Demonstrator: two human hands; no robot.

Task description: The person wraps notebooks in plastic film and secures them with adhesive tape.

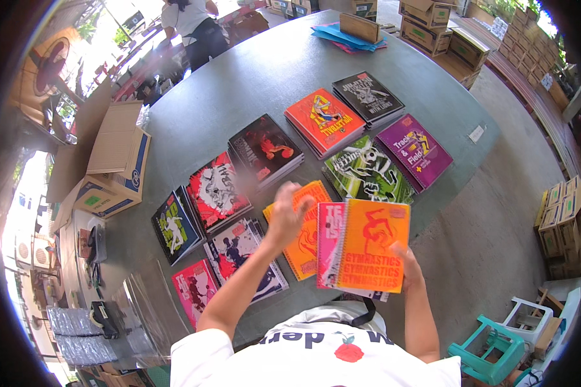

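Note:
My right hand (409,266) grips a small fanned batch of spiral notebooks by its right edge. On top is an orange notebook (376,245) with a red gymnast figure; a pink notebook (330,248) and a white-edged one peek out beneath. My left hand (289,216), thumb and fingers apart and slightly blurred, is over an orange notebook pile (301,250) on the table; I see nothing in it. Around it lie a black notebook stack (265,149), a red-and-white one (218,192), a white-and-purple one (245,255) and a green one (368,169).
More notebook stacks, orange-red (324,119), black (369,97), purple (414,151) and pink (195,289), cover the green table (239,87). An open carton (117,161) stands left. Turquoise stools (490,348) stand lower right. Another person (193,32) is beyond the table.

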